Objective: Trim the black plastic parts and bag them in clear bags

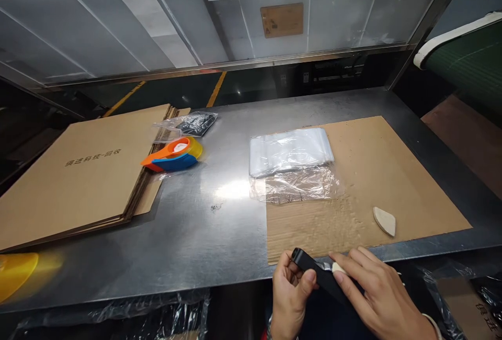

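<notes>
Left grip (291,292) pinches the black bar (305,259) between thumb and fingers, at six o'clock by the desk (212,246); right grip (371,287) closes on a small pale piece (338,268) against it; pale wedge (385,221) at two o'clock from the bar; plastic bags (291,151) toward twelve.

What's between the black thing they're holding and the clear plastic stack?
In the head view: crinkly film beside the clear plastic stack, then brown cardboard towards the black thing.

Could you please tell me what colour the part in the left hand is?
The part is black, best seen in the head view.
</notes>
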A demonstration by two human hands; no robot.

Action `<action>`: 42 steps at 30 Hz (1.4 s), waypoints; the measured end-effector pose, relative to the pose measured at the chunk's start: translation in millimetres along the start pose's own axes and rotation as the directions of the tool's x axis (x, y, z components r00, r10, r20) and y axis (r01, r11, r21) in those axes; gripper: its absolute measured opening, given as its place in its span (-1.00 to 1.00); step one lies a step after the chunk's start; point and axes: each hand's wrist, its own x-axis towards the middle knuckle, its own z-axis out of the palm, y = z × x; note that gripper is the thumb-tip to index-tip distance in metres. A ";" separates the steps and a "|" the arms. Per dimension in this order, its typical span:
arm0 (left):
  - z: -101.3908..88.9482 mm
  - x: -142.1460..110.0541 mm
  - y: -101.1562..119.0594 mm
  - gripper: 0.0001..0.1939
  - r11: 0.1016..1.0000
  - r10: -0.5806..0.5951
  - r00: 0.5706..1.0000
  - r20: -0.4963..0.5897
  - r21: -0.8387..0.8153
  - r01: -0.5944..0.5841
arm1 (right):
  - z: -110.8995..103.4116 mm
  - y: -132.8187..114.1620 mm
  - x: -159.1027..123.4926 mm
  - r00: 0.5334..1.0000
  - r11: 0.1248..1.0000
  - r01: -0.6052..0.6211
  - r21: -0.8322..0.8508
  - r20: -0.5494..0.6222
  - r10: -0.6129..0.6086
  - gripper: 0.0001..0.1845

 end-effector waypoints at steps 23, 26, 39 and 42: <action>9.9 -2.5 2.4 -0.62 0.996 -0.023 1.000 0.007 -0.084 0.023 | -5.5 4.1 2.8 0.999 0.991 -0.025 0.130 0.049 0.018 -0.68; 12.5 -4.3 2.6 -0.61 0.994 -0.013 1.000 -0.025 -0.110 0.010 | -3.9 1.8 2.1 0.999 0.994 -0.007 0.111 0.038 0.003 -0.68; 17.7 -6.8 5.9 -0.57 0.990 -0.028 0.998 -0.059 -0.140 0.020 | -4.7 -0.6 1.5 0.999 0.997 -0.001 0.071 0.032 -0.002 -0.68; 17.4 -7.9 5.2 -0.59 0.990 -0.024 0.998 -0.058 -0.138 0.015 | -2.9 0.7 1.5 0.999 0.998 -0.002 0.058 0.035 0.000 -0.68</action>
